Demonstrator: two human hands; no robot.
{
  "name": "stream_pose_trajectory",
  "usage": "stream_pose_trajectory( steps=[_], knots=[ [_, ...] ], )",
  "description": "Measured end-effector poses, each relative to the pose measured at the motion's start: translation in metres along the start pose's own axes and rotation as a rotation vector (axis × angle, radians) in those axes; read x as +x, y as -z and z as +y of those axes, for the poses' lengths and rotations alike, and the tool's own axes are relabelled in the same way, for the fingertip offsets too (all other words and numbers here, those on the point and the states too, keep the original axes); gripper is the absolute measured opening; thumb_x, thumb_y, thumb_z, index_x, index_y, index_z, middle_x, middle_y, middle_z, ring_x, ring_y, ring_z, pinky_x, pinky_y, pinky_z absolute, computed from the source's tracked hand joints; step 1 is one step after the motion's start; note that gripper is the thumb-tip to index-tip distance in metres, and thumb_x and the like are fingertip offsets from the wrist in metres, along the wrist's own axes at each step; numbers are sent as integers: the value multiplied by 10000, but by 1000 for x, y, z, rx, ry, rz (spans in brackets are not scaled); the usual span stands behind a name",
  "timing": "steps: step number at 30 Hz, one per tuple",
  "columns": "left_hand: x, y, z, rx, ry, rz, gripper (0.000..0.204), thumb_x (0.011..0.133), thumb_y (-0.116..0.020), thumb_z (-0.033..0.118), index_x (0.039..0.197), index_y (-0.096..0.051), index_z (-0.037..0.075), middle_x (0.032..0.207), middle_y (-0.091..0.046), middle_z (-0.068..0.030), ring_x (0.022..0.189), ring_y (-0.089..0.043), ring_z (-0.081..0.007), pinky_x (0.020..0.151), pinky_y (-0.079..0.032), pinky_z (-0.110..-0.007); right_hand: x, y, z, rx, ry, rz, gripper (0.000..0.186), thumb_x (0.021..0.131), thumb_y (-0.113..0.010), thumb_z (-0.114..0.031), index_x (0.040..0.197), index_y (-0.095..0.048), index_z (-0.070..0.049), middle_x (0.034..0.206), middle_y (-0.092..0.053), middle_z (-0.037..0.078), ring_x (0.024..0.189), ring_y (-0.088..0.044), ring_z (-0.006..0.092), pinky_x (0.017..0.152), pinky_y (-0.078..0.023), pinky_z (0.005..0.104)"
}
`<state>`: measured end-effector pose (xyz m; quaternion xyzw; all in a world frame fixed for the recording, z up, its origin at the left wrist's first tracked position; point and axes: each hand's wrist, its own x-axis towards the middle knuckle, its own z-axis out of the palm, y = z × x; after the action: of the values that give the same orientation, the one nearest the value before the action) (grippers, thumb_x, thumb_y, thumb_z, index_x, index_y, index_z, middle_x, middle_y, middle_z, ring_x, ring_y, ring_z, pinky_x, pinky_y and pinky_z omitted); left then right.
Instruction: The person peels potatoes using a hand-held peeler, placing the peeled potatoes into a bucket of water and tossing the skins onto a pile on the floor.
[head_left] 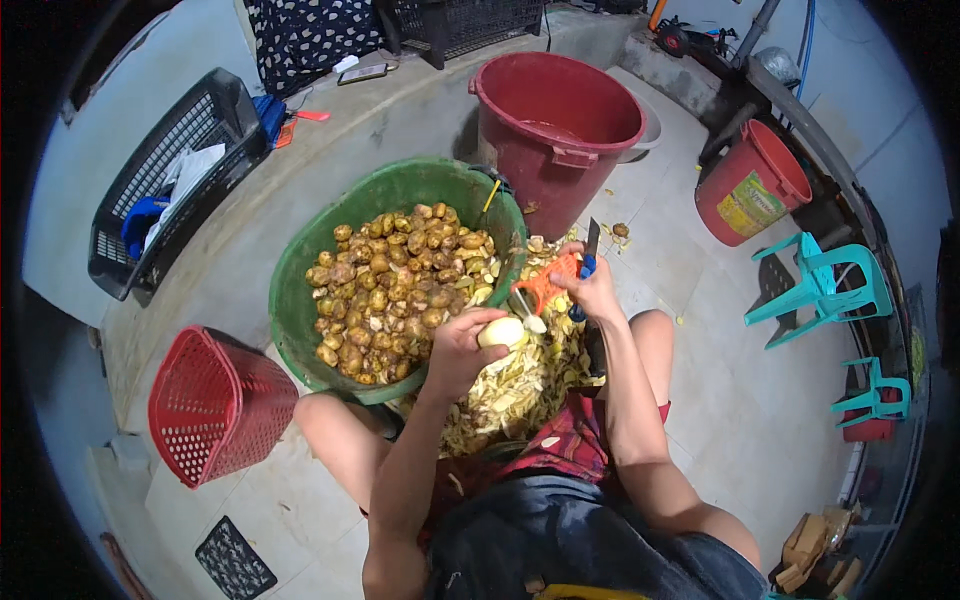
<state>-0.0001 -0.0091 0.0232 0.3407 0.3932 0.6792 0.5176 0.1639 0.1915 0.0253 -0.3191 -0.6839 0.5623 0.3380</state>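
Over a heap of peelings beside a green tub of potatoes, the left hand grips a half-peeled potato while the right hand clasps an orange peeler; a slip on the wet flesh could nick the fingers.

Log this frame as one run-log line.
left hand: holds part-peeled potato | right hand: holds orange peeler at potato | green tub: unpeeled potatoes | peel pile: on floor
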Motion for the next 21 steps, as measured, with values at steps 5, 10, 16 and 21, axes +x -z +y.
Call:
stream_pose_trajectory(
  steps=[5,10,16,21],
  knots=[
    [-2,1,-6,2,-68,-19,470,732,-726,-121,1170,-567,-59,1157,-551,-93,1079,-597,-184,923,-509,-294,-2,13,-3,39,-53,-111,332,736,-818,-78,991,-607,-44,882,-626,0,791,-576,92,723,-477,245],
    [0,2,-8,116,-106,-8,461,731,-726,-125,1162,-574,-63,1154,-560,-95,1068,-599,-181,936,-489,-285,-15,-8,-25,1,54,-251,388,706,-851,-148,1009,-628,-49,910,-610,-27,855,-536,90,781,-441,264],
    [7,13,-18,-88,36,40,485,763,-772,12,1186,-550,-72,1126,-609,-114,1077,-588,-177,935,-481,-295,-7,-6,-16,88,-76,-139,434,700,-870,-225,1029,-640,-62,878,-594,-21,777,-525,90,711,-428,254],
    [6,4,-15,-277,48,30,475,769,-769,20,1173,-529,-48,1105,-613,-107,1047,-597,-174,911,-494,-288,-9,-6,-19,15,-118,-168,431,704,-868,-243,1016,-631,-63,860,-580,-29,785,-525,83,716,-428,247]
  ],
)
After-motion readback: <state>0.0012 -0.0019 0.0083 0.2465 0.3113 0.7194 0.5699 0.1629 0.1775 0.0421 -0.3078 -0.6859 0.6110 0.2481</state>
